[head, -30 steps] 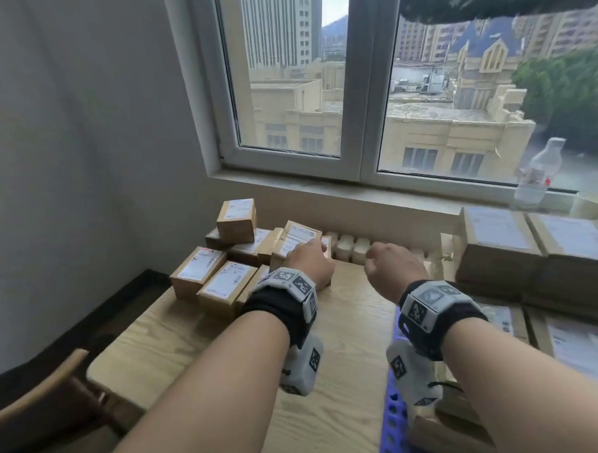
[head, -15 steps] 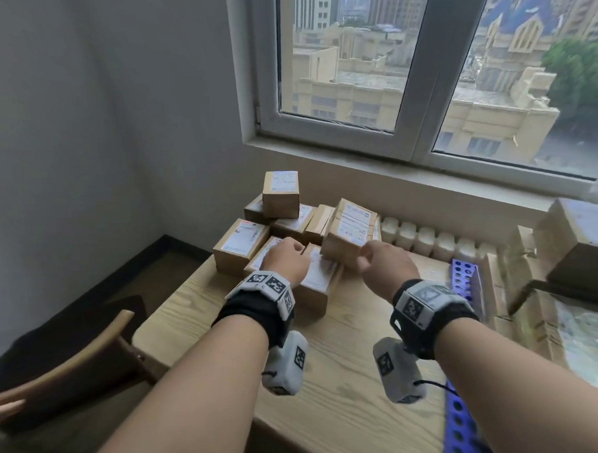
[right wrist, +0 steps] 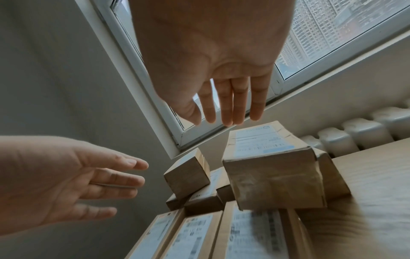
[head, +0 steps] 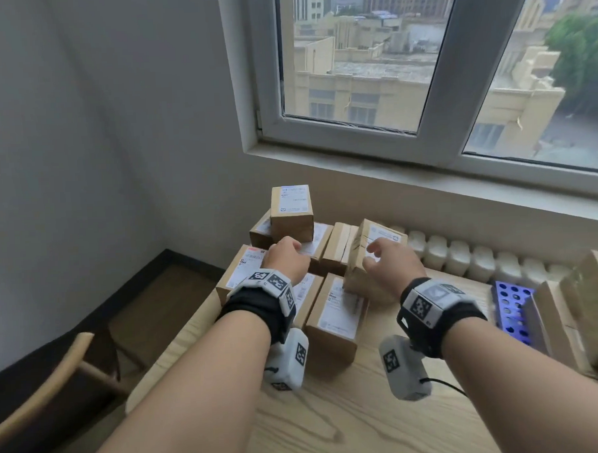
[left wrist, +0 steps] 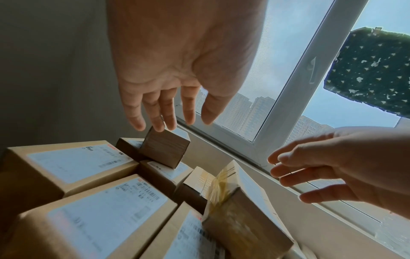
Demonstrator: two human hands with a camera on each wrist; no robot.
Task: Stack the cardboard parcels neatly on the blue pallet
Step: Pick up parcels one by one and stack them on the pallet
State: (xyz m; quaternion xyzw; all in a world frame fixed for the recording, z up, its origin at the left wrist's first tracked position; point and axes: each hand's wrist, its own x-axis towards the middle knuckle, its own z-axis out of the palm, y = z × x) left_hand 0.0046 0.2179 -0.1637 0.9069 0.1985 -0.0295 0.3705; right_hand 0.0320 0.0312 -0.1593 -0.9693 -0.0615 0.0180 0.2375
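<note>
Several small brown cardboard parcels with white labels lie piled at the table's far left corner. One small parcel sits on top at the back. A taped parcel leans tilted on the others. My left hand hovers open just short of the top parcel. My right hand hangs open over the tilted parcel, with a gap. Neither hand holds anything. The blue pallet shows at the right with larger parcels on it.
The wooden table stands against the wall under a window. A row of white bottles lines the back edge. A wooden chair stands at the left, below the table edge.
The view has swung left toward the pile. Both hands have gone from curled to open and reached further in, the right one over the tilted parcel.
</note>
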